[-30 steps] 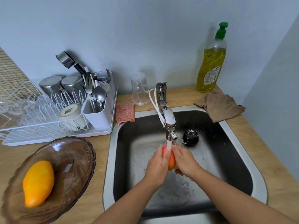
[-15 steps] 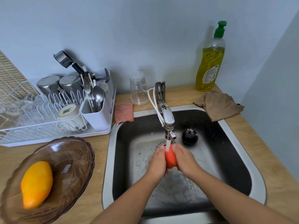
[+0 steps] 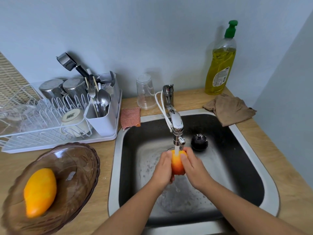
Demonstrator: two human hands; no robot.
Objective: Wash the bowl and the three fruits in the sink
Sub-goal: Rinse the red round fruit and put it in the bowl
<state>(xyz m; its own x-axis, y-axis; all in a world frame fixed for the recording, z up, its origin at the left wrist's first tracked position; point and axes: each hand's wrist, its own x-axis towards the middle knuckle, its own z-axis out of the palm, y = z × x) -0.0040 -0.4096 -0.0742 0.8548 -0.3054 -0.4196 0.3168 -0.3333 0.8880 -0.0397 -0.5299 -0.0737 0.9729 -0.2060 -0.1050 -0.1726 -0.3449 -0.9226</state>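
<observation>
Smooth orange-red fruit [image 3: 177,164] clasped btwn left hand [image 3: 163,168] & right hand [image 3: 193,168] under tap; yellow oval mango [image 3: 39,192] in ribbed brown glass bowl [image 3: 81,160].

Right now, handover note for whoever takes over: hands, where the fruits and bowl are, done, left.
Left hand and right hand: both clasp the orange-red fruit under the running tap, over the sink.
Yellow fruit: lying in the brown glass bowl on the counter, left of the sink.
Dark round fruit: sitting in the sink basin behind the hands, untouched.
Done: cannot tell whether bowl and yellow fruit are already washed.
Left: finish rinsing the held fruit, wash the dark one, then put both in the bowl if that is where they go.
</observation>
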